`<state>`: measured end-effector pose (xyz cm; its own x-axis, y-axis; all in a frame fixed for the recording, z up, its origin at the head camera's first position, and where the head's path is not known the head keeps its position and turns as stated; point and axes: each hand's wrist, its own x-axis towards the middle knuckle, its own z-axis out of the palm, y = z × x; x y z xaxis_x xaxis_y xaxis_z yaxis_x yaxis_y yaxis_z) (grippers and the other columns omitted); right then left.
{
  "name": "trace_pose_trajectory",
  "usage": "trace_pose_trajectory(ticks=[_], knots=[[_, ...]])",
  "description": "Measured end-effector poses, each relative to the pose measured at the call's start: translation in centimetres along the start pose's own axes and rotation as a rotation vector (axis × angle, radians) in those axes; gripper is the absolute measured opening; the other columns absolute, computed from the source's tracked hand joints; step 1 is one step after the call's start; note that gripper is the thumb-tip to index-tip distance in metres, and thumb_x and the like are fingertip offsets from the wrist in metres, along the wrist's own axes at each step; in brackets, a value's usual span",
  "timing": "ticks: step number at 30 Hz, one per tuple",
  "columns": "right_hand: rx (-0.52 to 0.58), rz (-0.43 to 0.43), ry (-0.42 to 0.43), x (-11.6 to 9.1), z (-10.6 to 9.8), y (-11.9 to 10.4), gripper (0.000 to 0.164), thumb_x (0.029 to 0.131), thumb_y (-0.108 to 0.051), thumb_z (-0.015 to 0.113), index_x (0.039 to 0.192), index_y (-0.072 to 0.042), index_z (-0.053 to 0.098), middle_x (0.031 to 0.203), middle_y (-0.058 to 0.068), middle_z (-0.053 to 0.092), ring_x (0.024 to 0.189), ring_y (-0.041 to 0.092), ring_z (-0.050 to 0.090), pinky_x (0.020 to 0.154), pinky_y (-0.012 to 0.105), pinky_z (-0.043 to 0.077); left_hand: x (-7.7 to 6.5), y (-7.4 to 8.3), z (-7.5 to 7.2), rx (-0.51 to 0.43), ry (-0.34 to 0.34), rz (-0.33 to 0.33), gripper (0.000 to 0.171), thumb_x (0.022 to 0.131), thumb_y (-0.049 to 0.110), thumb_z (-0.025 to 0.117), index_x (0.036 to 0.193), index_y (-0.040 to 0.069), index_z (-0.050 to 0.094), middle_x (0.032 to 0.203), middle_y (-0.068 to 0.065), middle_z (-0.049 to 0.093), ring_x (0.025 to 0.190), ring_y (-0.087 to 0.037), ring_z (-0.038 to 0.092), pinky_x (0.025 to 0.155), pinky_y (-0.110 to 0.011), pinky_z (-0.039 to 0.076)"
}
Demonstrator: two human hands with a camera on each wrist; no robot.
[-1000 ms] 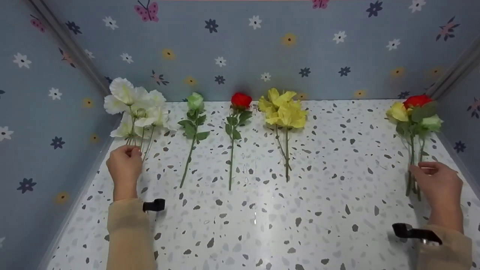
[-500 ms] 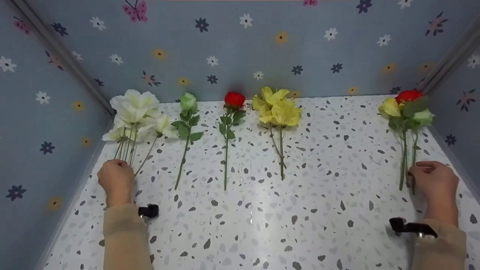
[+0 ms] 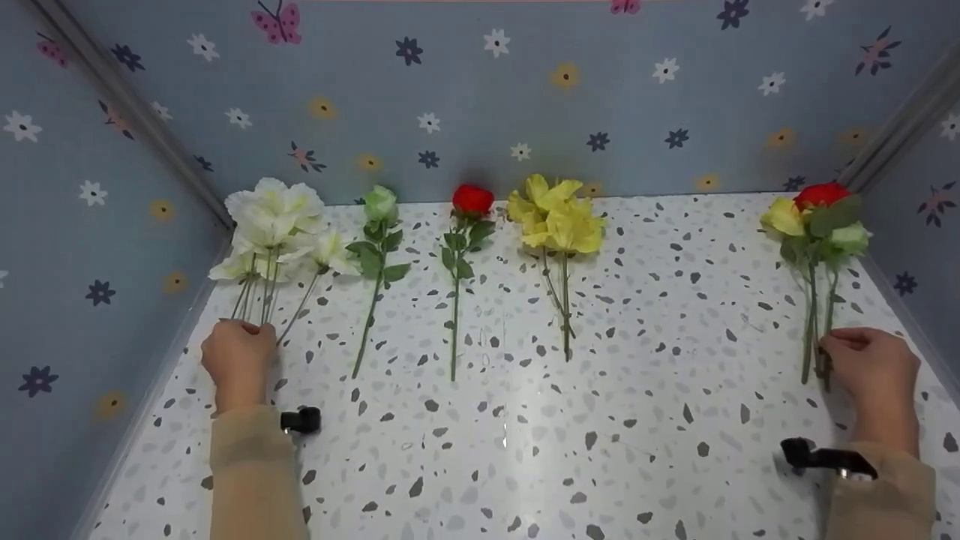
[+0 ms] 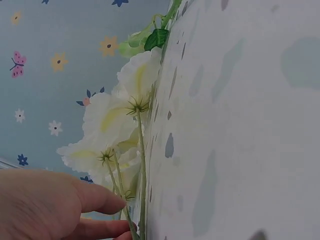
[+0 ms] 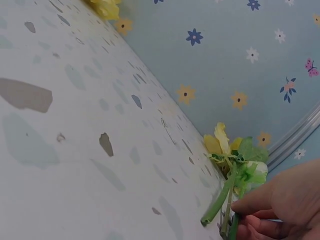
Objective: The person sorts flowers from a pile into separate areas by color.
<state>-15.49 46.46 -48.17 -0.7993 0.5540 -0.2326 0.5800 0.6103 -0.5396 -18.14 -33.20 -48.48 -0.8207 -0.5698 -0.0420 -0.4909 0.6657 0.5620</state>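
At the left, my left hand (image 3: 238, 360) pinches the lower stems of several white flowers (image 3: 274, 214) lying on the speckled surface. In the left wrist view, thumb and fingers (image 4: 102, 200) close around thin green stems, and one white flower (image 4: 141, 75) has its stem outside the grasp. My right hand (image 3: 874, 371) is at the far right with its fingertips on the stems of a small mixed bunch (image 3: 821, 217) of red, yellow and pale green blooms. The right wrist view shows the thumb (image 5: 247, 200) pressed to a stem, other fingers curled beneath.
Between the hands lie a pale green rose (image 3: 381, 206), a red rose (image 3: 472, 201) and yellow flowers (image 3: 562, 217), stems toward me. A blue patterned wall (image 3: 480, 90) stands behind the speckled surface (image 3: 637, 420), with side walls left and right.
My left hand has drawn back toward me and lowered the white flowers, whose heads now lie more gathered. The right hand stays at the mixed bunch, and the view has shifted slightly.
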Motion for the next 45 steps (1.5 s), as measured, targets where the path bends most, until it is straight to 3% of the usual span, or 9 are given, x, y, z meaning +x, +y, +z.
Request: trace_pose_trajectory(ticks=[7,16,22,30,35,37,39,42,45], knots=[[0.015,0.025,-0.006,-0.1,0.0,-0.1,0.05,0.102,-0.034,0.053,0.14,-0.001,0.055,0.134,0.023,0.057,0.096,0.025,0.061,0.065,0.027,0.05,0.1,0.2,0.3,-0.01,-0.059,-0.004,0.04,0.092,0.03,0.068,0.107,-0.007,0.069,0.108,-0.028,0.066,0.099,-0.044,0.059,0.085,-0.056,0.049],[0.008,0.011,-0.014,0.0,-0.3,0.0,0.051,0.102,-0.035,0.053,0.139,0.0,0.056,0.13,0.022,0.06,0.086,0.017,0.061,0.059,0.023,0.05,-0.2,0.1,0.4,-0.003,-0.017,0.016,0.03,0.096,0.021,0.062,0.1,-0.008,0.071,0.108,-0.031,0.068,0.105,-0.051,0.058,0.093,-0.061,0.046],[0.053,0.037,-0.014,0.1,-0.5,0.1,0.051,0.102,-0.035,0.052,0.14,-0.001,0.055,0.126,0.018,0.06,0.081,0.01,0.058,0.059,0.023,0.051,-0.5,-0.2,0.2,-0.005,0.009,0.016,0.029,0.094,0.02,0.061,0.094,-0.007,0.07,0.102,-0.03,0.068,0.1,-0.051,0.058,0.089,-0.061,0.046],[0.243,0.146,-0.015,-0.5,-1.9,-0.8,0.057,0.102,-0.041,0.048,0.149,-0.009,0.047,0.104,-0.007,0.057,0.08,0.002,0.055,0.073,0.03,0.051,-0.7,1.0,-0.3,0.034,0.005,0.025,0.04,0.099,0.029,0.052,0.093,-0.007,0.068,0.101,-0.029,0.069,0.098,-0.051,0.061,0.086,-0.059,0.047],[0.457,0.176,0.039,-1.7,-3.1,-2.1,0.028,0.103,-0.037,0.053,0.129,-0.029,0.058,0.096,-0.015,0.056,0.083,0.002,0.055,0.073,0.026,0.048,-1.3,3.4,-1.1,-0.022,0.045,0.08,0.044,0.102,0.034,0.048,0.098,-0.005,0.071,0.098,-0.025,0.07,0.094,-0.046,0.061,0.089,-0.057,0.046],[0.606,0.155,0.043,-2.2,-3.4,-2.7,0.019,0.102,-0.033,0.059,0.121,-0.031,0.06,0.1,-0.012,0.056,0.086,0.003,0.056,0.071,0.018,0.049,-1.9,4.8,-1.0,-0.078,0.076,0.127,0.044,0.103,0.034,0.049,0.098,-0.003,0.072,0.093,-0.023,0.07,0.087,-0.042,0.062,0.085,-0.055,0.047],[0.745,0.114,0.013,-2.5,-3.5,-3.5,0.024,0.1,-0.032,0.064,0.123,-0.026,0.061,0.107,-0.009,0.056,0.092,0.005,0.056,0.07,0.012,0.05,-2.6,6.1,-0.5,-0.141,0.12,0.187,0.041,0.102,0.032,0.051,0.099,-0.002,0.074,0.09,-0.02,0.07,0.082,-0.039,0.062,0.082,-0.052,0.047],[0.911,-0.002,-0.077,-3.0,-2.9,-5.0,0.034,0.096,-0.031,0.069,0.124,-0.014,0.06,0.116,-0.001,0.052,0.1,0.011,0.056,0.076,0.012,0.053,-3.7,8.1,1.0,-0.217,0.166,0.278,0.035,0.101,0.027,0.053,0.098,0.0,0.075,0.087,-0.017,0.07,0.077,-0.034,0.063,0.076,-0.047,0.049],[0.98,-0.081,-0.193,-4.0,-1.9,-7.1,0.04,0.092,-0.028,0.074,0.123,-0.008,0.059,0.119,0.004,0.052,0.104,0.015,0.058,0.083,0.016,0.054,-5.2,10.1,2.7,-0.313,0.138,0.34,0.029,0.1,0.024,0.056,0.101,0.002,0.074,0.087,-0.013,0.071,0.077,-0.03,0.065,0.074,-0.043,0.05]])
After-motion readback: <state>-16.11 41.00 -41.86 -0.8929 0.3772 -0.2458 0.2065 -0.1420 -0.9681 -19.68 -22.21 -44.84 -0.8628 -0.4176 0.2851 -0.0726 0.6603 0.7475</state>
